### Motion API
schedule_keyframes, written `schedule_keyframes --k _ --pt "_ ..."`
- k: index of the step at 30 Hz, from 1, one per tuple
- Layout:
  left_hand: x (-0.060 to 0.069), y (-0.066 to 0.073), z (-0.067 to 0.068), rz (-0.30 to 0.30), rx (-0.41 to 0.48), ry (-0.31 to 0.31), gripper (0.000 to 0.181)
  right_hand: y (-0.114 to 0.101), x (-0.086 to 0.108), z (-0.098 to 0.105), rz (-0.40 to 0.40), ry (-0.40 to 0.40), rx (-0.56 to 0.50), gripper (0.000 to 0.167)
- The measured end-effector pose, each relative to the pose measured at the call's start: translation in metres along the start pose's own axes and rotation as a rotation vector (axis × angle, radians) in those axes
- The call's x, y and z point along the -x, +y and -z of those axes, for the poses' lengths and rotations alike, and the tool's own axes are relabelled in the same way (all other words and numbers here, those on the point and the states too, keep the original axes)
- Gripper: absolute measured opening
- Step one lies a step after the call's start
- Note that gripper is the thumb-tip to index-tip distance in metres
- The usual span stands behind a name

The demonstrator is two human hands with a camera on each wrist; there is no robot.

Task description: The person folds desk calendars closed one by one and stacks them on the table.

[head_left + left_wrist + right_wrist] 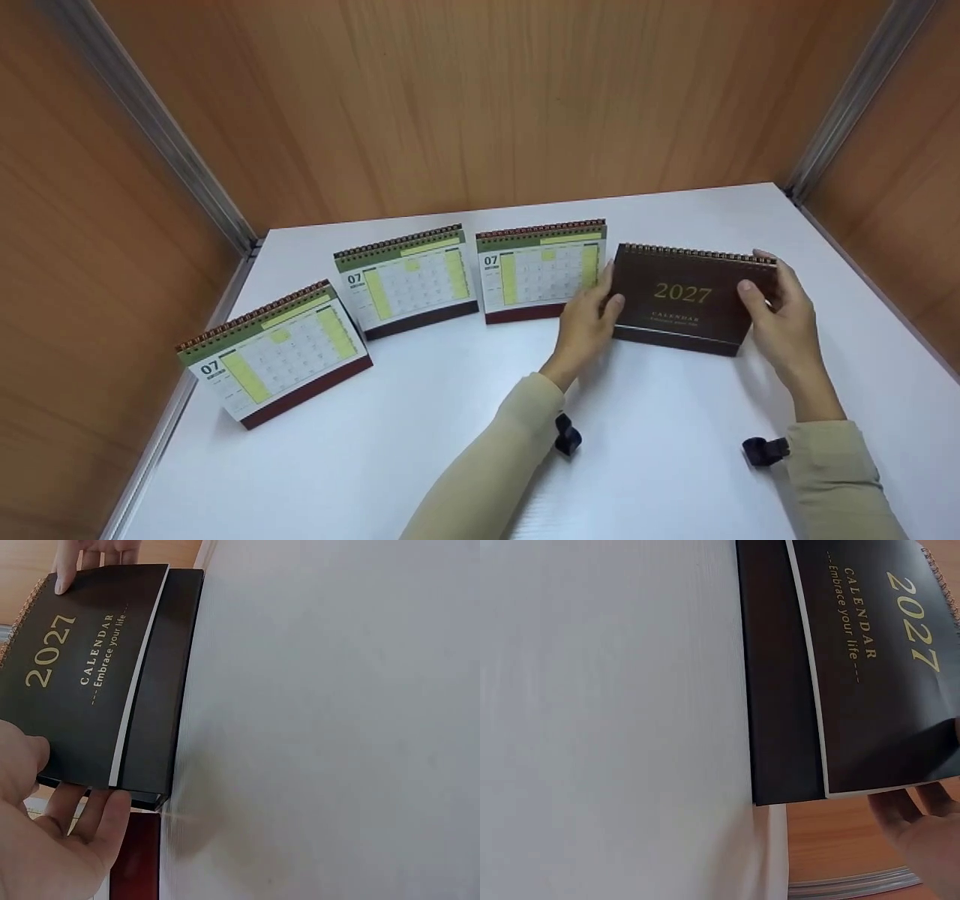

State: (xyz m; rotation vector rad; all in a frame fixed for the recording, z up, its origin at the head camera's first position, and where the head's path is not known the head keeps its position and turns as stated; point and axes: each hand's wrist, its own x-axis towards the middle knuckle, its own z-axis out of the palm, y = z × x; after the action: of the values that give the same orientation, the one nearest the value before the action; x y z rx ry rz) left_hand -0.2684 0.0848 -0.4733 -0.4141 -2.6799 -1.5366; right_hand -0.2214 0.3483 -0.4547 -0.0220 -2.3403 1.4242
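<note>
Head view gets the widest look, so starting up close: a khaki left sleeve (487, 465) and right sleeve (840, 465) come in from the bottom, with a black gadget (568, 436) by the left cuff and a second black gadget (763, 452) by the right.

Next, the left hand (589, 326) and right hand (787, 322) have a dark brown calendar (682, 304) clamped between them, one at each side edge, spiral on top. Up there you mostly get thumbs on the cover. Left wrist cam adds the left fingers (112, 825) curled at the side edge; right wrist cam shows the right fingers (900, 806) tucked behind, thumb mostly cropped. Both wrist cams make "Embrace your life" readable, way too tiny from the head. Can't tell if the base touches the white surface (420, 435).

Left of that, only the head view really covers the red-based calendar (532, 274) just behind the left hand (left wrist gets a slice), then a dark-based calendar (412, 281), then an angled leftmost calendar (277, 356), all on 07 pages.

Furthest back: wood-grain panel (525, 97).
</note>
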Motion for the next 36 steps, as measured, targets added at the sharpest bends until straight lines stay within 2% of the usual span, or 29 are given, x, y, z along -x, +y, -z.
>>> schedule_keyframes --k 6,11,18,28,36 --pt "0.004 0.003 0.003 -0.003 0.006 0.003 0.056 -0.008 0.0 0.006 -0.021 0.021 0.051 0.054" --pt "0.009 0.003 0.009 -0.006 0.028 0.004 0.056 -0.016 0.0 0.012 -0.019 -0.002 0.11 0.055" --pt "0.017 0.003 0.02 -0.061 0.026 0.017 0.051 -0.031 0.002 0.013 0.029 -0.041 0.131 0.055" --pt "0.03 0.0 0.04 0.005 0.096 -0.014 0.053 -0.042 0.001 0.004 0.066 -0.087 0.17 0.055" --pt "0.038 -0.006 0.056 -0.007 0.088 -0.031 0.055 -0.046 -0.001 -0.003 0.073 -0.133 0.209 0.051"
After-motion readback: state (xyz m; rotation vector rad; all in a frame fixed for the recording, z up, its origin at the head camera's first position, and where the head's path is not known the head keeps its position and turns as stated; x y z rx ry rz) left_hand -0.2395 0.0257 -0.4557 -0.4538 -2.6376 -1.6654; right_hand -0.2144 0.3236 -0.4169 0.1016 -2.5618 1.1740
